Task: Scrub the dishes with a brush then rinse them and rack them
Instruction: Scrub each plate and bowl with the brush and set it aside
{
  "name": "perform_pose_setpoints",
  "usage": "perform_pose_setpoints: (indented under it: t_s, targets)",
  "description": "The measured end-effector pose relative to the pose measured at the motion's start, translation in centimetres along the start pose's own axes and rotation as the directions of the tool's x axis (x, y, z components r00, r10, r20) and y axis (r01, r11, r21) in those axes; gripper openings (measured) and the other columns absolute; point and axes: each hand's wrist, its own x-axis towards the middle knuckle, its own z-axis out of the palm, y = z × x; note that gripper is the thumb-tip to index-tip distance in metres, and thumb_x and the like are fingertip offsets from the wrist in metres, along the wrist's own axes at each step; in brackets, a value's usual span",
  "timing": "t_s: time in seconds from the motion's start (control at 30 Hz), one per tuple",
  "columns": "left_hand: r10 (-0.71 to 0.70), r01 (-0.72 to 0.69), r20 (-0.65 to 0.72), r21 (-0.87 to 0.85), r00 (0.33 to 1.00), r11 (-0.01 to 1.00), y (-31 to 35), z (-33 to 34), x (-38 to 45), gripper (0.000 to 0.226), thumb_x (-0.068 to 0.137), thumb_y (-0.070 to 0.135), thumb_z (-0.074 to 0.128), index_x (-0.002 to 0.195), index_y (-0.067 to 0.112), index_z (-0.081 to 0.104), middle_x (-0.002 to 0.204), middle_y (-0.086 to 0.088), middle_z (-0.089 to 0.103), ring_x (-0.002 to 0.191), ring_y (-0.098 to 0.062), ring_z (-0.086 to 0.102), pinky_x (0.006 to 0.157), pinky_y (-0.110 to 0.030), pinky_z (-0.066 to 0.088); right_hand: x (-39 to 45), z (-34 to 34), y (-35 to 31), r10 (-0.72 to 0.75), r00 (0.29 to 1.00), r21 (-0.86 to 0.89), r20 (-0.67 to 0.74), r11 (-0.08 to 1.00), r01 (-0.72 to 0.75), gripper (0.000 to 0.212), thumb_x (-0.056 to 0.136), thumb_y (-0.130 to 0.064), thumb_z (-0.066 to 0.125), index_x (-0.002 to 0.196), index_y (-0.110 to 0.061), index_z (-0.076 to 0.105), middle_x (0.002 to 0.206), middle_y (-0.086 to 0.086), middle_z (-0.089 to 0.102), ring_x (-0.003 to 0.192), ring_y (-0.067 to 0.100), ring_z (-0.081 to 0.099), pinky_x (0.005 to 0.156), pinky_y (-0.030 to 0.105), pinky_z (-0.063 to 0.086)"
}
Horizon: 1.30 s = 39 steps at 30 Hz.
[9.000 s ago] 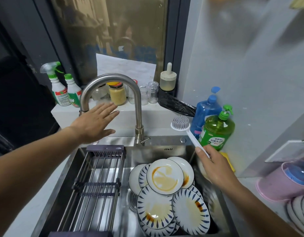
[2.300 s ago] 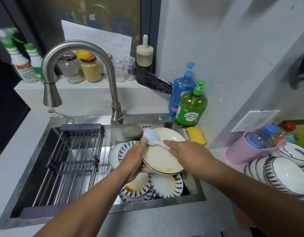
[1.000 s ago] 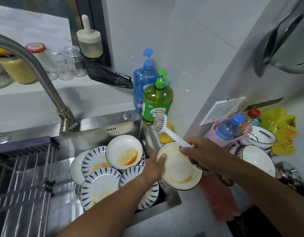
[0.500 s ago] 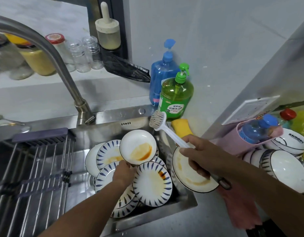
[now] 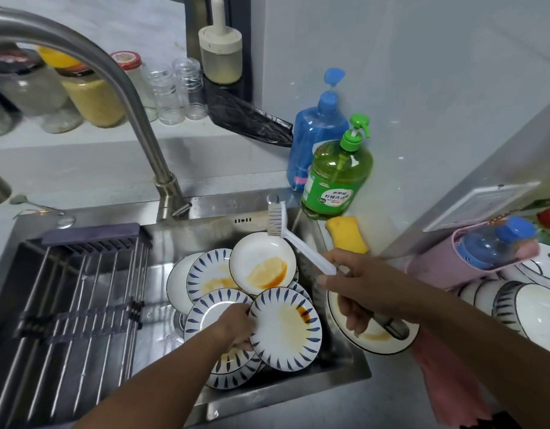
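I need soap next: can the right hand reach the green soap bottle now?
Probably not yet: the right hand already grips the brush and a plate. The green soap bottle stands uncovered behind the sink.

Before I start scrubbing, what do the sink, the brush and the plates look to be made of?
Sink: brushed stainless steel by its dull grey sheen and soft reflections.
Brush: white plastic handle, smooth and slightly glossy; pale bristles, probably synthetic.
Plates, like the blue-patterned plate: glazed ceramic or porcelain by the glossy white face and painted blue strokes, though melamine cannot be ruled out.
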Motion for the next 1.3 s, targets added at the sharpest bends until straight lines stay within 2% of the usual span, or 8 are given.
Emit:
perform_pose_setpoints:
  t_s: [0.13, 0.27, 0.43, 0.6, 0.73, 0.9, 1.17, 1.3]
  targets:
    - [0.056, -0.042, 0.056, -0.225, 0.997, 0.974, 0.2, -2.4, -1.1, 0.031, 0.100, -0.001, 0.049, 0.127, 0.009, 0.059, 0.106, -0.013, 0.075, 0.081, -0.026, 0.078, 0.069, -0.038, 0.065, 0.5, 0.7, -0.5, -0.082, 0.993, -0.176, -0.080, 0.982, 0.067, 0.011, 0.100, -0.036, 0.059, 0.111, -0.036, 0.062, 0.056, 0.001, 0.060, 0.045, 0.021, 0.053, 0.045, 0.030, 0.045]
    - [0.129, -0.083, 0.083, -0.420, 0.988, 0.904, 0.5, -5.2, -2.5, 0.033, 0.100, 0.003, 0.053, 0.132, 0.013, 0.054, 0.113, -0.014, 0.076, 0.098, -0.036, 0.076, 0.092, -0.058, 0.058, 1.0, 1.1, -1.1, -0.175, 0.978, -0.483, -0.110, 0.870, 0.101, 0.022, 0.106, -0.031, 0.046, 0.117, -0.038, 0.063, 0.069, -0.018, 0.061, 0.059, 0.003, 0.055, 0.059, 0.027, 0.041]
    - [0.167, -0.034, 0.130, -0.682, 0.977, 0.731, 1.0, -7.8, -5.2, 0.040, 0.098, -0.012, 0.050, 0.135, 0.006, 0.049, 0.122, -0.025, 0.069, 0.099, -0.042, 0.074, 0.075, -0.049, 0.064, 0.4, 1.9, -1.6, -0.107, 0.992, -0.698, -0.071, 0.716, 0.027, 0.034, 0.109, -0.026, 0.036, 0.136, -0.042, 0.049, 0.081, -0.002, 0.063, 0.052, 0.002, 0.056, 0.052, 0.026, 0.047]
    - [0.231, -0.027, 0.146, -0.792, 0.962, 0.610, -0.1, -9.1, -8.2, 0.055, 0.095, -0.018, 0.050, 0.143, 0.007, 0.043, 0.136, -0.032, 0.059, 0.109, -0.052, 0.068, 0.069, -0.050, 0.065, 1.1, 4.3, -1.3, -0.180, 0.974, -0.916, -0.139, 0.398, -0.057, 0.044, 0.106, -0.028, 0.041, 0.149, -0.035, 0.038, 0.097, -0.001, 0.067, 0.083, 0.022, 0.063, 0.068, 0.034, 0.047]
    - [0.316, -0.038, 0.200, -0.790, 0.927, 0.612, 0.1, -8.5, -10.7, 0.051, 0.096, -0.019, 0.047, 0.136, 0.012, 0.048, 0.131, -0.029, 0.061, 0.106, -0.049, 0.070, 0.080, -0.057, 0.060, 2.6, 6.6, -3.3, -0.200, 0.973, -0.914, -0.118, 0.405, -0.027, 0.047, 0.105, -0.026, 0.041, 0.151, -0.034, 0.034, 0.102, 0.004, 0.069, 0.082, 0.025, 0.060, 0.073, 0.038, 0.053]
    - [0.324, -0.027, 0.178, -0.842, 0.929, 0.539, -0.3, -8.4, -11.7, 0.061, 0.093, -0.024, 0.046, 0.145, 0.008, 0.042, 0.132, -0.036, 0.058, 0.100, -0.047, 0.073, 0.072, -0.055, 0.063, 0.1, 9.2, -5.8, -0.185, 0.979, -0.934, 0.083, 0.328, 0.142, 0.043, 0.109, -0.035, 0.033, 0.152, -0.036, 0.037, 0.116, 0.002, 0.066, 0.092, 0.023, 0.061, 0.077, 0.039, 0.052]
    - [0.372, -0.105, 0.117, -0.844, 0.921, 0.526, -1.0, -8.7, -14.0, 0.062, 0.093, -0.023, 0.045, 0.141, 0.015, 0.043, 0.141, -0.027, 0.052, 0.108, -0.050, 0.069, 0.070, -0.054, 0.064, 0.6, 6.9, -5.6, -0.242, 0.958, -0.934, -0.153, 0.352, -0.060, 0.035, 0.107, -0.038, 0.031, 0.141, -0.044, 0.038, 0.110, 0.003, 0.068, 0.092, 0.030, 0.063, 0.077, 0.044, 0.055]
    - [0.365, -0.170, 0.007, -0.877, 0.931, 0.450, -1.4, -9.6, -14.0, 0.062, 0.092, -0.024, 0.044, 0.137, 0.018, 0.044, 0.138, -0.024, 0.050, 0.115, -0.053, 0.063, 0.073, -0.058, 0.062, -1.9, 7.3, -4.6, -0.139, 0.985, -0.909, -0.103, 0.414, -0.037, 0.032, 0.108, -0.036, 0.035, 0.136, -0.036, 0.050, 0.108, 0.000, 0.068, 0.093, 0.024, 0.063, 0.080, 0.039, 0.054]
